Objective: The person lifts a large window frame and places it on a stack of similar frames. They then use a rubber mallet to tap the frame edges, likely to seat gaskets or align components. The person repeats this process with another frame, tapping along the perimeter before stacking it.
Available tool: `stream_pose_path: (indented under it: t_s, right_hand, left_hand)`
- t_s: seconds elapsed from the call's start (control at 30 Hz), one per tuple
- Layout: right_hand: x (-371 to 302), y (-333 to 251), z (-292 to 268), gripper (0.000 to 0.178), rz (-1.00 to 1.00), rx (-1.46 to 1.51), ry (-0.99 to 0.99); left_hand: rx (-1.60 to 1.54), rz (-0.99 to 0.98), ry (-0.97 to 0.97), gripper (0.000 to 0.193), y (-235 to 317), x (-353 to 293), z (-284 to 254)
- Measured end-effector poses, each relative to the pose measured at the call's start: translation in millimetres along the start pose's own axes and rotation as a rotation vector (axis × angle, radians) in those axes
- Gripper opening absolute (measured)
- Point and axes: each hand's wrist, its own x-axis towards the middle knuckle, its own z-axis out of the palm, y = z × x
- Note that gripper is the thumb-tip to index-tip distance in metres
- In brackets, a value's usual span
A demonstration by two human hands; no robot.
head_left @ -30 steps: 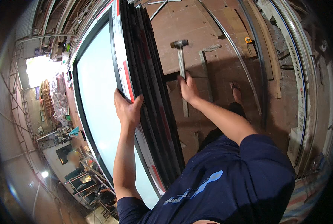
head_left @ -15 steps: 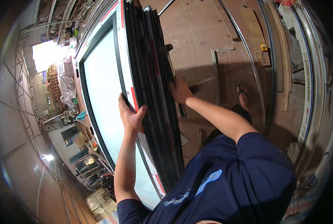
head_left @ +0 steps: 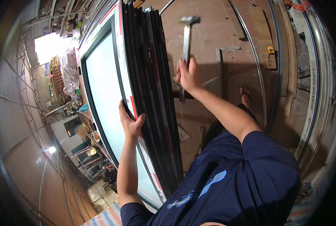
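A stack of dark-framed panels (head_left: 147,83) stands upright in front of me. Its nearest visible face is a framed glass panel (head_left: 104,79) with white and red protective film along the border. My left hand (head_left: 131,122) grips that panel's edge, with the fingers on the glass side and the thumb over the frame's rim. To the right of the stack, my right hand (head_left: 189,75) is wrapped around a hammer (head_left: 187,39). Its metal head points up and away from me, apart from the panels, and the dark handle end shows below my fist.
On the brown floor at right lie a yellow tape measure (head_left: 270,50), wooden boards (head_left: 264,34) and a long thin metal strip (head_left: 251,49). Long profiles (head_left: 315,83) run along the far right. A person (head_left: 81,132) and a workbench are at the left background.
My right hand has lifted the hammer away from the stack's side, so its head is now higher and farther right. My left hand keeps its hold on the panel edge.
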Motion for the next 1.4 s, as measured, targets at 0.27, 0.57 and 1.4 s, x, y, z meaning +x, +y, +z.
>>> stream_pose_path:
  t_s: [0.27, 0.57, 1.4]
  right_hand:
    - [47, -21, 34, 0.024, -0.116, 0.128, 0.249]
    - [31, 30, 53, 0.039, 0.173, -0.510, -0.297]
    - [-23, 1, 76, 0.042, -0.032, -0.466, -0.252]
  left_hand:
    - [-0.002, -0.028, -0.039, 0.128, 3, 0, -1]
    - [-0.025, -0.019, -0.024, 0.128, 2, 4, 1]
    - [0.000, 0.014, 0.042, 0.127, 1, 1, 4]
